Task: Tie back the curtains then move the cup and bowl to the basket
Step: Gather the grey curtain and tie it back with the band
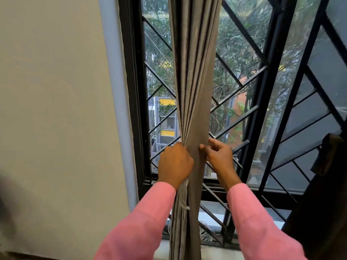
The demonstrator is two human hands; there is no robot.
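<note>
Curtain [193, 91] gathered into one bundle before the window grille [242, 117]; your left hand [175, 162] grips it, your right hand [218, 156] pinches its right edge. No tie round it yet, I judge. Cup, bowl, basket not in view: that step remains

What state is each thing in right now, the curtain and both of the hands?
grey curtain, gathered into one tight bundle, no tie seen round it.
left hand, grips the bundle's left side.
right hand, thumb and fingers pinch the bundle's right side.
dark fabric, hangs at the right edge; tied or not, cannot tell.
</note>
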